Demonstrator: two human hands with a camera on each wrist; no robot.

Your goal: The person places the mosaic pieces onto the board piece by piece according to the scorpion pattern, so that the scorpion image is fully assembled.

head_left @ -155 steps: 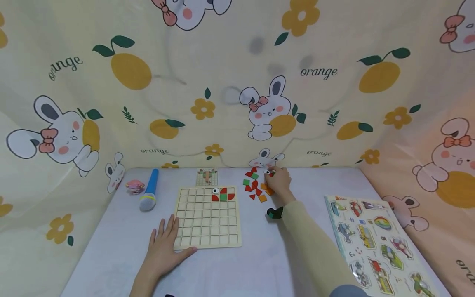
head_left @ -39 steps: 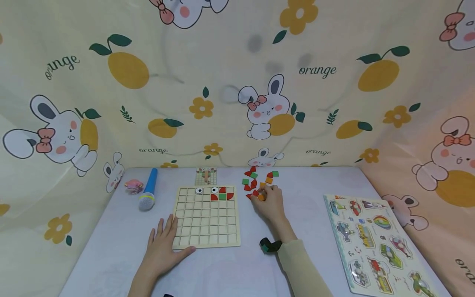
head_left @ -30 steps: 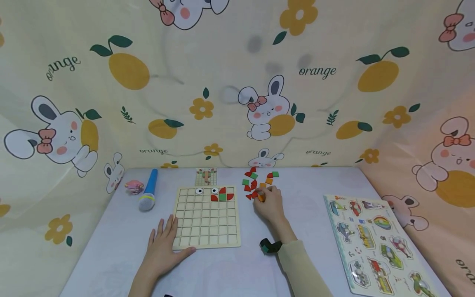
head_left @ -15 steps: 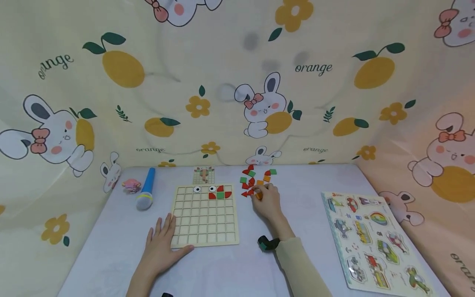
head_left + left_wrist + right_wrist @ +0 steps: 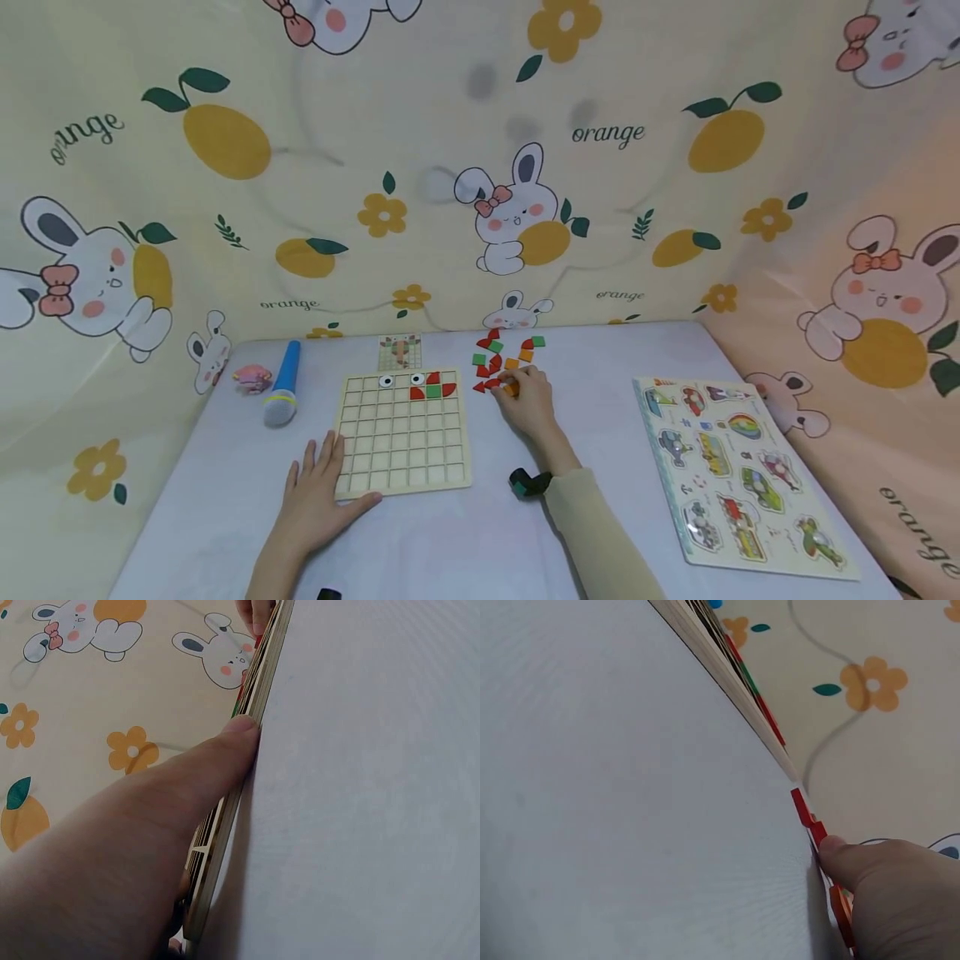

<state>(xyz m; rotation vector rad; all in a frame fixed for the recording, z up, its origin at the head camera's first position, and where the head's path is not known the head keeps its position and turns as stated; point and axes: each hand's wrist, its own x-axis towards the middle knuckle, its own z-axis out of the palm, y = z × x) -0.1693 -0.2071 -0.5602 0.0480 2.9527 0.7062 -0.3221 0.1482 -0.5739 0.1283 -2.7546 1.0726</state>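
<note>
My left hand (image 5: 315, 496) lies with fingers spread at the left and near edges of a wooden grid board (image 5: 401, 450); in the left wrist view the thumb (image 5: 225, 750) presses along its edge. Two eye tiles (image 5: 386, 381), several red tiles (image 5: 447, 390) and one green tile (image 5: 433, 392) sit in its upper rows. Right of the board, my right hand (image 5: 531, 408) has curled fingers pinching a red tile (image 5: 819, 831) among the loose pieces. An orange tile (image 5: 841, 915) shows tilted under that hand. The index fingertip is hidden in the right wrist view.
Loose red, green and orange tiles (image 5: 478, 359) lie behind the right hand. A small pattern card (image 5: 400, 352) stands behind the board. A blue toy microphone (image 5: 285, 383) and a pink toy (image 5: 252, 379) are at left, a picture puzzle board (image 5: 738, 479) at right.
A second eye tile has appeared on the board's top row. My right hand has come from the back of the loose tiles to their near side. The head view has turned slightly right.
</note>
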